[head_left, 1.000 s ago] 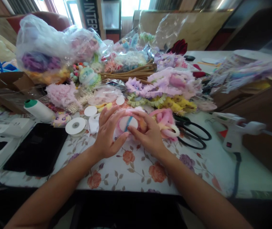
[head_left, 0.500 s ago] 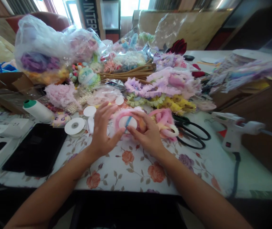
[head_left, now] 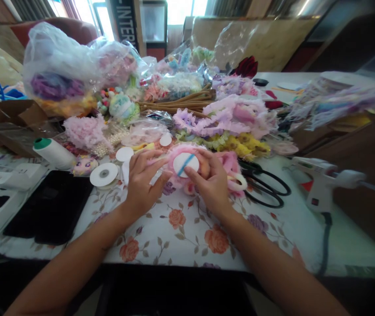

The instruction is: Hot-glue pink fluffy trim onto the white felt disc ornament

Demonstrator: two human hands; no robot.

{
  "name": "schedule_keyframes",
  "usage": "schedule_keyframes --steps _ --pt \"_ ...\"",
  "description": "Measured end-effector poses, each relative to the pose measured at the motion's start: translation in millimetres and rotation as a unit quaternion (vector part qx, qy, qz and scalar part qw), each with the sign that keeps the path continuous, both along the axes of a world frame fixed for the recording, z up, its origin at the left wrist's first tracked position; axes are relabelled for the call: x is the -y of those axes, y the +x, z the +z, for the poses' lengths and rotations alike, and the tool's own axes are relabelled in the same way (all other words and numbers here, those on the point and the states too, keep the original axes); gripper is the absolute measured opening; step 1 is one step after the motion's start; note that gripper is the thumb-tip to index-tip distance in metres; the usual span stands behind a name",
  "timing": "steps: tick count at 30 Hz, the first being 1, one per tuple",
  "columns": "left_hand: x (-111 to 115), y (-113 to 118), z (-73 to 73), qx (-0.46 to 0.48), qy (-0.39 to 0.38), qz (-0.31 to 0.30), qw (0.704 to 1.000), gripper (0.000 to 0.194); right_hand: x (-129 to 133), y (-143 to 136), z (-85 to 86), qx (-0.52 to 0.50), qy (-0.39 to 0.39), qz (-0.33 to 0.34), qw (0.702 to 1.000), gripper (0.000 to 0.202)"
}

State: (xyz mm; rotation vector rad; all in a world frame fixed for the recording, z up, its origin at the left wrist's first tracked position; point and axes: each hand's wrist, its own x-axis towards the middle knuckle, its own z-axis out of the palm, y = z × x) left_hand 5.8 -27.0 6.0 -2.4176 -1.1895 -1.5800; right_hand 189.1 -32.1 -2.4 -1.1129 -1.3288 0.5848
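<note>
My right hand (head_left: 209, 180) is closed around a pink fluffy ring-shaped piece (head_left: 176, 151), its thumb pressing on the white round disc (head_left: 181, 163) in the middle. A blue stripe (head_left: 186, 165) runs slantwise across the disc. Beside it, my left hand (head_left: 146, 177) has its fingers bent around a pink fuzzy strand (head_left: 154, 161) that leads from the piece's left side. The fingers partly hide that strand. Just right of my right hand lie pink and cream fluffy loops (head_left: 236, 177).
Black-handled scissors (head_left: 269, 188) and a white glue gun (head_left: 322, 180) lie on the right. At left are a black phone (head_left: 51, 206), a ribbon spool (head_left: 103, 174), a thread cone (head_left: 52, 152) and a doll-like face (head_left: 84, 164). Bagged fluffy trims (head_left: 55, 87) and brown stems (head_left: 177, 103) fill the back.
The fluffy piece and its disc have shifted right with my right hand, and the blue stripe is tilted more. My left fingers have bent from a raised, spread pose onto the pink strand.
</note>
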Motion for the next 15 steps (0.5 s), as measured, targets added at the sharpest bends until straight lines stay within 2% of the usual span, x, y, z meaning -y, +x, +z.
schedule_keyframes --steps 4,8,12,15 --pt "0.2 1.9 -1.4 -0.052 -0.016 -0.012 0.998 0.032 3.1 -2.3 -0.4 0.014 0.021 -0.010 1.000 0.041" --pt "-0.6 3.3 -1.9 -0.055 -0.020 -0.035 0.998 0.036 3.4 -2.4 -0.4 0.015 0.027 -0.009 0.999 0.041" --pt "-2.0 0.2 0.0 0.030 -0.010 0.005 0.999 0.033 -0.7 0.7 1.3 0.005 0.021 -0.019 1.000 0.040" --pt "-3.0 -2.3 0.4 0.101 -0.059 -0.005 0.993 0.021 -5.8 5.5 0.5 -0.022 0.006 -0.047 0.999 0.041"
